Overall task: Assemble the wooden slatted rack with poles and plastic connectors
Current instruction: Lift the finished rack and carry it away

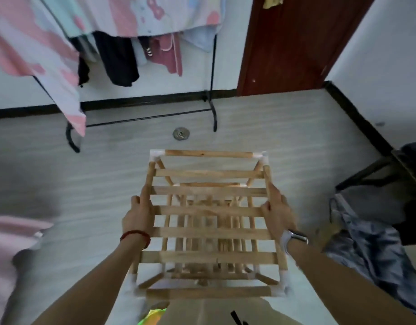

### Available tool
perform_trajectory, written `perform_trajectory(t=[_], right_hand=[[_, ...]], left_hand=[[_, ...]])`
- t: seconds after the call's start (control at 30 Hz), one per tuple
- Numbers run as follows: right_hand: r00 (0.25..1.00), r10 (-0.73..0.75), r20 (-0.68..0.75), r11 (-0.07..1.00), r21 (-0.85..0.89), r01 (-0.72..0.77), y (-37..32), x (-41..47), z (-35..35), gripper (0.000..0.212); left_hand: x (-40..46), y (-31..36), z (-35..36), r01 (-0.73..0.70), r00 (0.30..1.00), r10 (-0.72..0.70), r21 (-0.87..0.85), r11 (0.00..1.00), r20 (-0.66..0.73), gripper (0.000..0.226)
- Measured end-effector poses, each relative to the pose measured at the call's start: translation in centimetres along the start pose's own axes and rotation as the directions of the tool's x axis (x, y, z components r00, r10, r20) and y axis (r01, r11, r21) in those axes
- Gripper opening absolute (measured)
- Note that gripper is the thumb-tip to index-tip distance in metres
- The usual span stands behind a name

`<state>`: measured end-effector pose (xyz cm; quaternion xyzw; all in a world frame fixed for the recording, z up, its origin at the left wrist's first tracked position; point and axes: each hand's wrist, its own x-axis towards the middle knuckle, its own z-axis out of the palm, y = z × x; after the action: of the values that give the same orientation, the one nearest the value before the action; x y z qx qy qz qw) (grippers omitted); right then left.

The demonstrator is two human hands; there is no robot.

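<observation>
Home interior, likely a bedroom or laundry corner of a flat. Clothes rail (213,73), black metal, at 11–12 o'clock against the white wall, hung with dark garments (118,59), a pink top (169,55) and a pastel cartoon-print sheet (49,43) draped over it. Reddish-brown wooden door (296,43) at 1 o'clock, something yellow hanging at its top edge. Pale wood-grain floor (284,137) with black skirting board (143,102) along the walls; round metal floor drain (181,133) at 12 o'clock. Pink bedding or cushion (12,242) at 8 o'clock, blurred. Crumpled blue-grey fabric (371,242) on the floor at 4 o'clock, dark furniture leg (364,172) at 3 o'clock.
</observation>
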<state>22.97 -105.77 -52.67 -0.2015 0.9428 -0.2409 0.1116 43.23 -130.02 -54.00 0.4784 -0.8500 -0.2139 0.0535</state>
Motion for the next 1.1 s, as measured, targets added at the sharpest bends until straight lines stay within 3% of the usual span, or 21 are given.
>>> perform_trajectory(t=[0.13, 0.37, 0.63, 0.9, 1.0, 1.1], right_hand=[[0.987, -0.163, 0.001, 0.985, -0.053, 0.162, -6.5, 5.1, 2.7, 0.061], [0.921, -0.357, 0.157, 0.930, -0.027, 0.366, -19.8, 14.8, 8.8, 0.053], [0.729, -0.609, 0.313, 0.776, 0.043, 0.629, -36.2, 24.5, 17.1, 0.059], [0.546, -0.722, 0.425, 0.660, 0.186, 0.728, -52.2, 28.3, 24.7, 0.056], [0.499, -0.762, 0.413, 0.616, 0.224, 0.755, -58.3, 28.3, 28.1, 0.059], [0.414, -0.813, 0.411, 0.534, 0.239, 0.811, -64.7, 28.2, 32.5, 0.072]], left_hand=[[4.3, -3.3, -2.5, 0.110, 0.992, -0.112, -0.022, 0.994, -0.062, 0.042], [11.5, -10.0, -6.7, 0.326, 0.921, -0.336, -0.084, 0.942, -0.198, 0.046], [19.8, -17.0, -11.1, 0.571, 0.750, -0.592, -0.162, 0.805, -0.295, 0.048], [25.6, -25.1, -16.3, 0.652, 0.614, -0.699, -0.262, 0.711, -0.367, 0.070], [27.9, -29.9, -18.3, 0.706, 0.552, -0.764, -0.301, 0.641, -0.332, 0.056], [30.7, -35.4, -20.4, 0.720, 0.537, -0.775, -0.297, 0.627, -0.333, 0.052]])
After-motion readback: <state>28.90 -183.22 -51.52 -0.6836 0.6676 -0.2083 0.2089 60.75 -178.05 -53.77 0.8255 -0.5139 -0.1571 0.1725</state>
